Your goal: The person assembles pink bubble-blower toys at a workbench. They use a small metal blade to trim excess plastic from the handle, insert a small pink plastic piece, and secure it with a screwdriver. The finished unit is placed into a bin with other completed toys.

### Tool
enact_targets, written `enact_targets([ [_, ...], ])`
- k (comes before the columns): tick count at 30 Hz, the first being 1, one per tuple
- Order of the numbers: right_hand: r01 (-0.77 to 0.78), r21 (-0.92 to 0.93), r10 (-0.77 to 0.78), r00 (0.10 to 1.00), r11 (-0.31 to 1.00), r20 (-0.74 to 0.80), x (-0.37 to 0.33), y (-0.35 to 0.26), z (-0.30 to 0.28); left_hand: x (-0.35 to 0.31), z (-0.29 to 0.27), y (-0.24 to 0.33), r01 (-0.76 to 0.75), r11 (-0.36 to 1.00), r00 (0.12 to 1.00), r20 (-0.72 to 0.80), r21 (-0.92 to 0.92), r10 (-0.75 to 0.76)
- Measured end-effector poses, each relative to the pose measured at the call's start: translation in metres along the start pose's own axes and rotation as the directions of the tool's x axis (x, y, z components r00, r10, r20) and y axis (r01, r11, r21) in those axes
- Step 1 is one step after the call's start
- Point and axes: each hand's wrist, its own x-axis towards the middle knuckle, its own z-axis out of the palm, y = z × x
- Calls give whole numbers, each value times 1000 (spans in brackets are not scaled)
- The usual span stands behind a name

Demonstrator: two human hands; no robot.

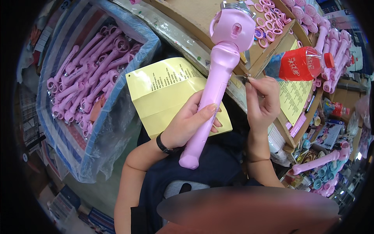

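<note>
My left hand (191, 117) is wrapped around the long handle of a pink plastic toy wand (212, 87). The wand stands tilted, its rounded, hollowed head pointing away from me, with clear or metallic-looking parts at the far end. To its right, my right hand (263, 103) is closed in a pinch, thumb against finger, beside the table edge. A tiny dark piece shows at the fingertips, too small to name. Beneath the wand and my left hand lies a creased yellow printed sheet (156, 111).
On the left, a striped bin (91, 156) lined with clear plastic holds several pink wands (93, 74). Pink rings (269, 23) lie in a cardboard tray (194, 19) ahead. A red-labelled bottle (300, 64) lies near my right hand, with more pink handles (337, 50) beyond.
</note>
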Motion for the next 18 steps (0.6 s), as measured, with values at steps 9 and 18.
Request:
enact_targets([
  [9, -204, 43, 197, 973, 978, 119, -17, -2, -13, -1, 0, 2, 3, 1000, 1000, -24, -8, -3],
  [18, 78, -663, -40, 997, 745, 72, -98, 43, -62, 4, 2, -2, -39, 999, 999, -35, -26, 38],
])
